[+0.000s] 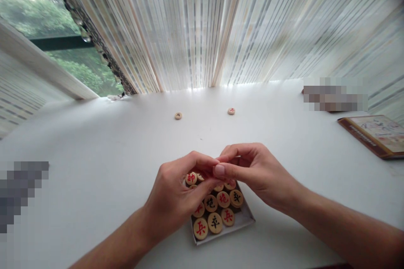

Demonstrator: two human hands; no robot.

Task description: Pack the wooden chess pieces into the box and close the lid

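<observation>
Over a shallow box of round wooden Chinese chess pieces, my two hands meet at the fingertips. My left hand curves in from the left, thumb and fingers drawn together. From the right, my right hand pinches, its thumb against the left fingertips. Whatever lies between the fingers is hidden. Red and black characters mark the pieces, and my hands cover part of the box's far rows. A bare gap shows in the box's near right corner.
Two loose pieces stand farther back on the white table: one with a black character, one with a red character. A brown-edged box lid or booklet lies at right. Striped curtains hang behind. Blurred patches hide things at both sides.
</observation>
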